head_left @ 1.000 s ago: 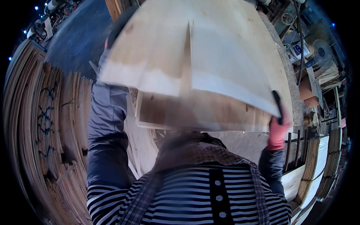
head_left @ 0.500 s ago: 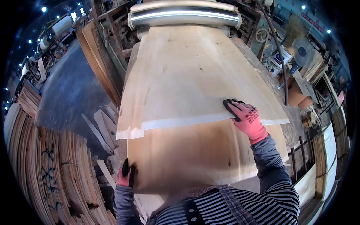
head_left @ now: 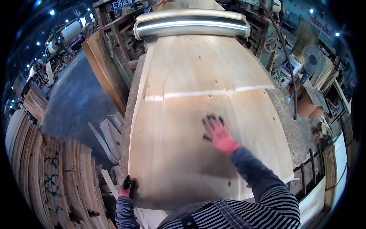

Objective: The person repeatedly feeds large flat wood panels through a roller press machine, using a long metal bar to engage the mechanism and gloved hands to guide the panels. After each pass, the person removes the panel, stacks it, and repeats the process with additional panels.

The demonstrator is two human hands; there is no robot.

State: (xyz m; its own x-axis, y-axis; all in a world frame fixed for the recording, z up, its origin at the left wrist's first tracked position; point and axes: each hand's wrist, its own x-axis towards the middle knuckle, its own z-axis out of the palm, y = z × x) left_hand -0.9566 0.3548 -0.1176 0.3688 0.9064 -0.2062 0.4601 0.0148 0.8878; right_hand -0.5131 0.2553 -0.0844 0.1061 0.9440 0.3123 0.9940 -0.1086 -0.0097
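A wide, pale wood veneer sheet (head_left: 171,149) lies in front of me. Beyond it, a second veneer sheet (head_left: 190,65) runs under the metal rollers (head_left: 190,26), its whitish near edge lying across the lower sheet. My left hand (head_left: 127,187), in a pink glove with black fingers, is closed at the near sheet's left edge. Over the middle of that sheet is my right hand (head_left: 219,135), gloved alike, slightly blurred, fingers spread and holding nothing. Whether its palm touches the wood I cannot tell.
Stacked veneer (head_left: 65,179) stands at the lower left, with loose offcuts (head_left: 108,137) beside the table. Tall boards (head_left: 103,68) lean by the machine. On the right are a fan (head_left: 313,60), a white bucket (head_left: 290,65), a dark upright pole (head_left: 291,76) and more stacked sheets (head_left: 331,171).
The far veneer sheet has moved away from me toward the rollers, uncovering more of the near one. My right hand has left its edge and shifted left, fingers spreading. My left hand stays put.
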